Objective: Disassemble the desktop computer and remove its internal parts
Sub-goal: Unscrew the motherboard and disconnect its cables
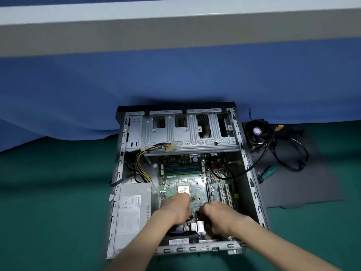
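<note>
The computer case [187, 173] lies on its side on the green table [58, 192], open face up, so the motherboard [195, 184] can be reached from above. The power supply [132, 208] sits in the case's left bay. A cooler fan [257, 132] and screwdriver [267, 174] lie to the right, outside, probably set aside. Both hands work near the board's near edge: the left hand [176, 208] curls downward, the right hand [218, 216] closes around something dark, seemingly a connector; exactly what either grips cannot be told.
</note>
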{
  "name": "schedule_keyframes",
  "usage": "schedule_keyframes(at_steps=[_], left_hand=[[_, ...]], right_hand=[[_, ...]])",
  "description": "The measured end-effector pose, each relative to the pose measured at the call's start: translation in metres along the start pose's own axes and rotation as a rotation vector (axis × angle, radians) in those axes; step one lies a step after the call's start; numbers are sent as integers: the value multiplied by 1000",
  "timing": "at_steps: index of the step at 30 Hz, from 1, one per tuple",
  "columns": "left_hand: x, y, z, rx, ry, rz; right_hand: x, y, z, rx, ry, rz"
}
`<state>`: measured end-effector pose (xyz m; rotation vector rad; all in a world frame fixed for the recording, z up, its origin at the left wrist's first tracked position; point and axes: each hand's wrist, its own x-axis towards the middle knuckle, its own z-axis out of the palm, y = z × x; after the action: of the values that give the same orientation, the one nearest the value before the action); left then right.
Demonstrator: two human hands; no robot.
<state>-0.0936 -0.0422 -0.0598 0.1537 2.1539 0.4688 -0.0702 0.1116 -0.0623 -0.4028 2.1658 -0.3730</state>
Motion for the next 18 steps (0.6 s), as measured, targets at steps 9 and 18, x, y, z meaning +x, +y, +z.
schedule_keyframes(at_steps=[9,18], left_hand=[[-30,-2,-3,10,110,-57],[-46,0,-7,-43,204,-49]], right_hand=[[14,-8,2,-235,-38,-218],[5,-5,2,-79,66,-80]])
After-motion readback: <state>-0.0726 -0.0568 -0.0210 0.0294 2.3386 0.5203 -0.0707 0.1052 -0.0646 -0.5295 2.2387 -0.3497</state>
